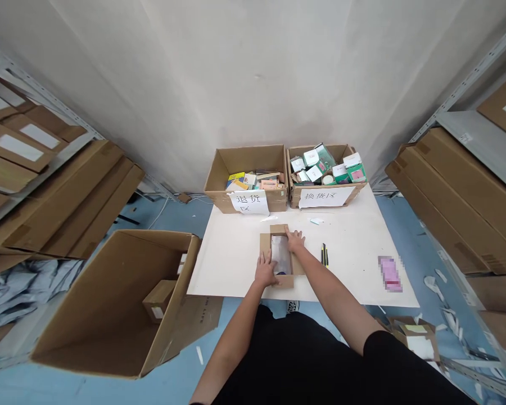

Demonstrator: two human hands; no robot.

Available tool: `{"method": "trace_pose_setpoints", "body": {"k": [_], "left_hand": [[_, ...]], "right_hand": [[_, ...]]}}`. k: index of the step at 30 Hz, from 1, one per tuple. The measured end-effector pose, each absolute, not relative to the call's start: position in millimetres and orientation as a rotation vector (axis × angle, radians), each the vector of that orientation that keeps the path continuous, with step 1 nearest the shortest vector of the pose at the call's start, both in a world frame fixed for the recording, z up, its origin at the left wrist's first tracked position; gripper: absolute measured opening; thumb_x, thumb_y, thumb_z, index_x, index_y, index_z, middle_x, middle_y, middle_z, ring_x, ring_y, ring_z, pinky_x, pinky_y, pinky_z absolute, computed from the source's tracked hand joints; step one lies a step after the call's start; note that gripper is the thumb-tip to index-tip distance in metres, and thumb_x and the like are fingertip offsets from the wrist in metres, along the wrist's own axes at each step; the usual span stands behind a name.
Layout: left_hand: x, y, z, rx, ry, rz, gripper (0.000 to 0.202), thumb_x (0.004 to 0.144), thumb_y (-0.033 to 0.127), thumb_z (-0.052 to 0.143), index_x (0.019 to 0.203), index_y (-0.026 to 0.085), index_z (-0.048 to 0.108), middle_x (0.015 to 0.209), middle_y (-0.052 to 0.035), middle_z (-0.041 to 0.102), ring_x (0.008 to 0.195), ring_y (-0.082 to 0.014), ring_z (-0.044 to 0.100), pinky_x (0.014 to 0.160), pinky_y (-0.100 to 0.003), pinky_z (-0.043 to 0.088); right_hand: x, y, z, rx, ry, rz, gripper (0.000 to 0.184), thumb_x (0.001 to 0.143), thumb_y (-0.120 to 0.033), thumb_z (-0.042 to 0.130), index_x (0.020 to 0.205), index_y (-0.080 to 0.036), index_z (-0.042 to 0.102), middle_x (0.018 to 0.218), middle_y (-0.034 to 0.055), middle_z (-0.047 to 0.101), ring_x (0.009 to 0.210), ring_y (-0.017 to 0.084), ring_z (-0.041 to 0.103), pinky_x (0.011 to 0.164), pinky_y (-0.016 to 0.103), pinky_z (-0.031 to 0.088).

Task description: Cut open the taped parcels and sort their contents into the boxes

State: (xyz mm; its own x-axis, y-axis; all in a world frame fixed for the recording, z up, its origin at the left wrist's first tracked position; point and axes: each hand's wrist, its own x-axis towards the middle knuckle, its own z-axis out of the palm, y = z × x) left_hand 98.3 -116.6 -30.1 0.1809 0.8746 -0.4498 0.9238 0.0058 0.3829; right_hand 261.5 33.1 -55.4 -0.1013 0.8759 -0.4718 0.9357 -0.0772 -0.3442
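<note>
A small cardboard box (285, 279) lies on the white table with its flaps folded outward. Inside it is an item in clear plastic wrap (281, 254), with something dark blue at its near end. My left hand (266, 271) holds the box at its near left side, thumb toward the front flap. At the far right corner, my right hand (294, 241) grips the box edge with its fingers somewhat apart. Both hands partly cover the flaps. To the right of the box lies a black and yellow utility knife (324, 255).
Two labelled cartons, the left carton (257, 201) and the right carton (295, 197), hold small product boxes at the table's back. A big open carton (105, 292) stands left of the table (354, 281). A pixelated pink item (390, 274) lies at right. Shelves flank both sides.
</note>
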Motion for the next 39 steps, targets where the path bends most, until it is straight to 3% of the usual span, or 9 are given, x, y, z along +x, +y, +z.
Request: {"method": "trace_pose_setpoints", "body": {"k": [3,7,13,16,20,29,34,37,39], "left_hand": [[107.3,-118.5,-37.7,1.832,1.766,-0.124,0.084,0.05,0.045,0.098,0.125,0.023,0.068,0.178,-0.01,0.003,0.16,-0.0468,-0.009,0.13,-0.062,0.009],[110.2,-120.7,-43.3,1.846,1.791,-0.051,0.062,0.05,0.037,0.099,0.102,0.017,0.073,0.177,-0.0133,0.008,0.161,-0.0475,-0.001,0.131,-0.056,0.01],[101.2,-121.2,-46.9,1.837,1.749,0.019,0.038,0.052,0.036,0.099,0.072,0.018,0.073,0.177,-0.0062,0.013,0.16,-0.0478,0.008,0.131,-0.056,0.016],[99.9,-123.5,-51.0,1.819,1.733,0.115,0.045,0.048,0.033,0.1,0.079,0.018,0.072,0.177,-0.0106,0.014,0.161,-0.0457,0.007,0.13,-0.056,0.018],[99.0,-130.6,-55.4,1.802,1.719,0.222,0.057,0.045,0.034,0.102,0.088,0.019,0.067,0.176,-0.0142,0.014,0.162,-0.0437,0.007,0.128,-0.058,0.02],[105.0,-138.8,-45.7,1.785,1.802,0.136,0.043,0.055,0.036,0.1,0.074,0.02,0.065,0.177,-0.0073,0.017,0.161,-0.0407,0.012,0.126,-0.056,0.024],[102.0,-152.2,-53.4,1.702,1.827,0.299,0.059,0.06,0.042,0.097,0.106,0.02,0.068,0.175,-0.0136,0.021,0.162,-0.0356,0.013,0.128,-0.05,0.025],[96.1,-153.9,-60.7,1.551,1.897,0.457,0.07,0.078,0.048,0.083,0.137,0.022,0.057,0.173,-0.0148,0.026,0.161,-0.0316,0.02,0.126,-0.048,0.03],[92.7,-147.3,-63.0,1.455,1.985,0.533,0.073,0.088,0.04,0.072,0.153,0.021,0.044,0.17,-0.0154,0.033,0.161,-0.0301,0.022,0.126,-0.048,0.031]], "right_hand": [[260.1,30.2,-49.6,2.069,2.082,-0.863,0.093,0.087,-0.025,0.066,0.169,-0.024,0.021,0.17,0.0239,0.026,0.16,0.043,0.008,0.121,0.07,0.006],[259.4,4.7,-36.2,2.325,2.247,-0.756,0.075,0.09,-0.02,0.055,0.162,-0.01,0.036,0.171,0.0218,0.024,0.162,0.038,0.005,0.126,0.062,0.011],[235.7,-41.3,-43.2,2.134,2.669,-1.092,0.057,0.095,-0.022,0.044,0.152,-0.022,0.052,0.169,0.0063,0.033,0.155,0.024,0.033,0.126,0.038,0.031],[223.3,-45.4,-59.1,2.177,2.341,-1.298,0.067,0.094,-0.034,0.054,0.158,-0.018,0.043,0.167,0.0128,0.034,0.15,0.028,0.041,0.121,0.038,0.038],[216.3,-43.6,-73.1,2.178,2.127,-1.345,0.087,0.091,-0.043,0.062,0.165,-0.015,0.027,0.17,0.0188,0.026,0.153,0.035,0.035,0.121,0.044,0.035],[210.1,-38.7,-48.5,2.109,2.206,-1.082,0.098,0.087,-0.029,0.071,0.169,-0.026,0.017,0.175,0.0156,0.015,0.151,0.037,0.036,0.114,0.043,0.042],[218.1,-43.5,-48.1,2.116,2.268,-1.089,0.086,0.092,-0.026,0.064,0.168,-0.027,0.023,0.175,0.0137,0.016,0.152,0.034,0.036,0.116,0.043,0.04],[232.5,-49.6,-53.5,2.044,2.545,-1.03,0.066,0.094,-0.029,0.062,0.158,-0.021,0.044,0.174,0.0128,0.02,0.156,0.034,0.029,0.122,0.046,0.035],[243.9,-54.7,-59.1,1.999,2.765,-0.948,0.055,0.092,-0.022,0.06,0.146,-0.017,0.057,0.172,0.0138,0.025,0.158,0.034,0.024,0.126,0.051,0.031]]}}
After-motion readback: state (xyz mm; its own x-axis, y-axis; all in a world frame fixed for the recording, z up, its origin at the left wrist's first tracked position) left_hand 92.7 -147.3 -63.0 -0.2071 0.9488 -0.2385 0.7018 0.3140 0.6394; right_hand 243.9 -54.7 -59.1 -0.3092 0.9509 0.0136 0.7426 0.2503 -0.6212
